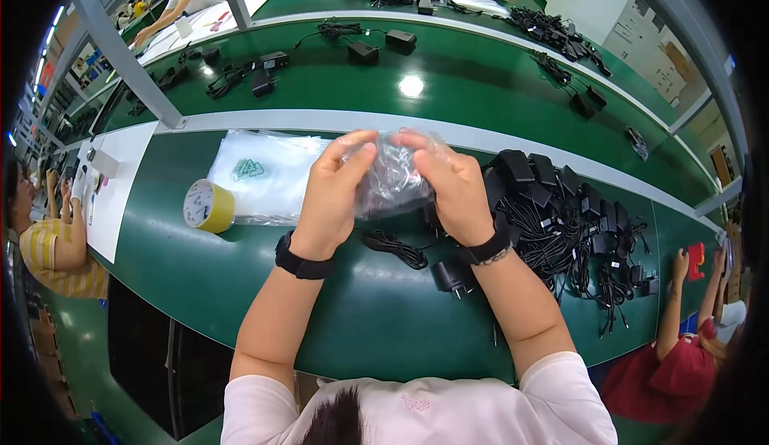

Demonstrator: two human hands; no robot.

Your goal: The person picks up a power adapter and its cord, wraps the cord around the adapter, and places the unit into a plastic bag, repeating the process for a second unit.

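Note:
A crinkled clear plastic bag (pixel 391 174) is held up over the green table between my two hands. My left hand (pixel 331 193) pinches its left side with thumb and fingers. On the other side my right hand (pixel 456 189) grips the bag, thumb across its face. Glare hides whether anything lies inside. Just below the bag are a coiled black cable (pixel 394 249) and a black power adapter (pixel 454 277) with its prongs showing. By my left hand lies a stack of flat clear bags (pixel 276 165) with a green printed mark.
A yellow tape roll (pixel 210 206) stands at the stack's left edge. Right of my right hand is a large heap of black adapters with cables (pixel 553 221). Beyond a grey rail (pixel 384 120) a green conveyor (pixel 465 76) carries more adapters. People work at both sides and opposite.

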